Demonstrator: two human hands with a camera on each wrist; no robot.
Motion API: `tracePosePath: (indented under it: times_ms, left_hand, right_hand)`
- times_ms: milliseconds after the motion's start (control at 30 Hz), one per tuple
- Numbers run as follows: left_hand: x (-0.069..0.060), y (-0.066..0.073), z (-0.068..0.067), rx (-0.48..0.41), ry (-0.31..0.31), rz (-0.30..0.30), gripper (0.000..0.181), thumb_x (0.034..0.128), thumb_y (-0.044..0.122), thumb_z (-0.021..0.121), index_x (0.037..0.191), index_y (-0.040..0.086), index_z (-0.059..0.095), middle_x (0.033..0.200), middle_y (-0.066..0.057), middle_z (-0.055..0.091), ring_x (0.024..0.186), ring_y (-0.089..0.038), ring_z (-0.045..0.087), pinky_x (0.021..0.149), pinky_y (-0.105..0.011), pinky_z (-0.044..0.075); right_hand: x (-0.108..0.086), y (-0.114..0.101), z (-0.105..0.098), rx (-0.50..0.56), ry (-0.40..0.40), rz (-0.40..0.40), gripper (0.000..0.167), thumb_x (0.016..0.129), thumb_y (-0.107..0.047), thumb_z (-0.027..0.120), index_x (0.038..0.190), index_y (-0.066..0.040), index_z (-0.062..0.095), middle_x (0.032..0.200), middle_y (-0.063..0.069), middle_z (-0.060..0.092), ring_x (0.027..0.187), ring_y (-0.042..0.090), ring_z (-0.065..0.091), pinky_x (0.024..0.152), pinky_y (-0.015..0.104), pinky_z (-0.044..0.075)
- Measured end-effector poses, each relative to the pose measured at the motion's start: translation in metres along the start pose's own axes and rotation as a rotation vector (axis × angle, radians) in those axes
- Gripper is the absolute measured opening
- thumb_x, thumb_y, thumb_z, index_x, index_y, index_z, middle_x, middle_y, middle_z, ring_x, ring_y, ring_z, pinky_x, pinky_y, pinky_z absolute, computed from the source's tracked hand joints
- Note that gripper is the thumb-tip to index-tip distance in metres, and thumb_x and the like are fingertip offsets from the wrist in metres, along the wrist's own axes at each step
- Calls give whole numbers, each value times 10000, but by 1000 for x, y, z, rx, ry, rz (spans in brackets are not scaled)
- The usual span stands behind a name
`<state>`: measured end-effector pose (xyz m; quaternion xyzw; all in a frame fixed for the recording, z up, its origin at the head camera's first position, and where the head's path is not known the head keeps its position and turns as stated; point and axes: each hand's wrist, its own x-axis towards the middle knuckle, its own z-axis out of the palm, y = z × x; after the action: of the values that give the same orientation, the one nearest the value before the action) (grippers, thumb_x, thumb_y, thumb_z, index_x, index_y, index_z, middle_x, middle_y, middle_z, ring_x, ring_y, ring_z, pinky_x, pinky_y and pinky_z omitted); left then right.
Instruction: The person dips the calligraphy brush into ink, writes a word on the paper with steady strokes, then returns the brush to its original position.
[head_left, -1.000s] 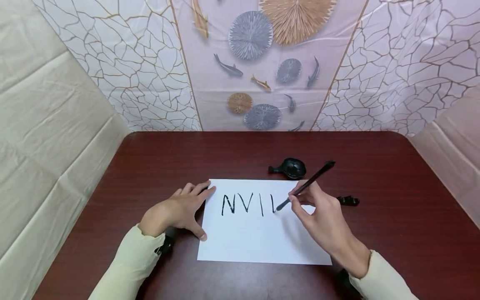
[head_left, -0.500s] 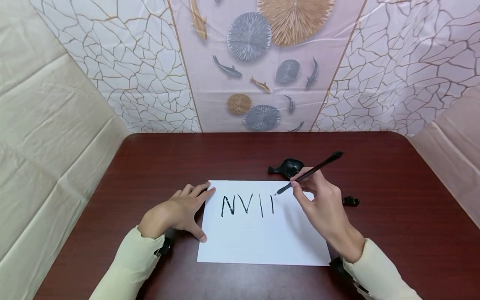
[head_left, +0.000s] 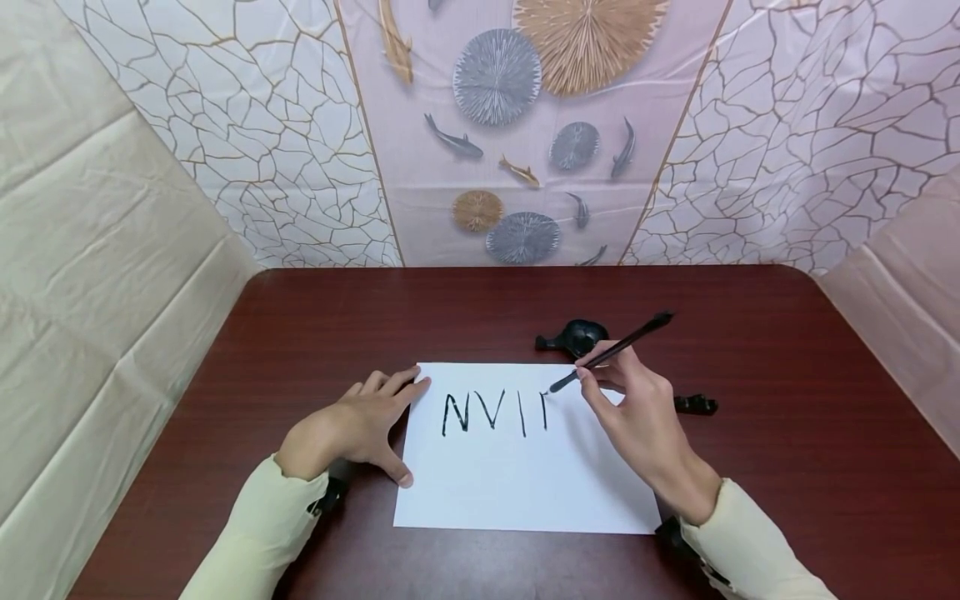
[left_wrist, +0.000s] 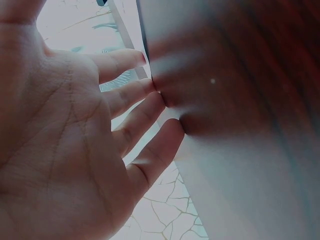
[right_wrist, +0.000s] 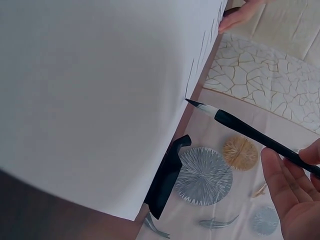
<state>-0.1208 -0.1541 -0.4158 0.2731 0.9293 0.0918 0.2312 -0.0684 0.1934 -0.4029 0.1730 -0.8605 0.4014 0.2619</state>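
Observation:
My right hand pinches a dark-handled calligraphy brush, held slanted. In the right wrist view, the brush's black tip meets the paper at the top of the last stroke. The white paper bears black strokes that look like N, V, I and an upright with a short mark at its top. My left hand rests at the paper's left edge, fingers spread, with fingertips and thumb on the sheet. The left wrist view shows that palm and fingers stretched out.
A small black dish with a short handle stands behind the paper, partly hidden by my right hand. A black bumpy object lies right of that hand. The dark red table ends at a patterned cloth backdrop.
The brush tip has gone from the foot of the last upright stroke up to its top. A short mark now shows there. The left hand stays put.

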Motion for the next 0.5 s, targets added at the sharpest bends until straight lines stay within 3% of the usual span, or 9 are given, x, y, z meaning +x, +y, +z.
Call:
tracePosePath:
  times_ms: [500]
  left_hand:
    - [-1, 2, -2, 11, -5, -10, 1379, 640, 599, 972, 1697, 140, 214, 1765, -98, 137, 1467, -360, 319, 1136, -578, 341]
  right_hand:
    - [-4, 7, -12, -62, 13, 39, 306, 901, 125, 735, 1146, 2, 599, 1055, 87, 757, 936, 261, 790, 831, 76, 511]
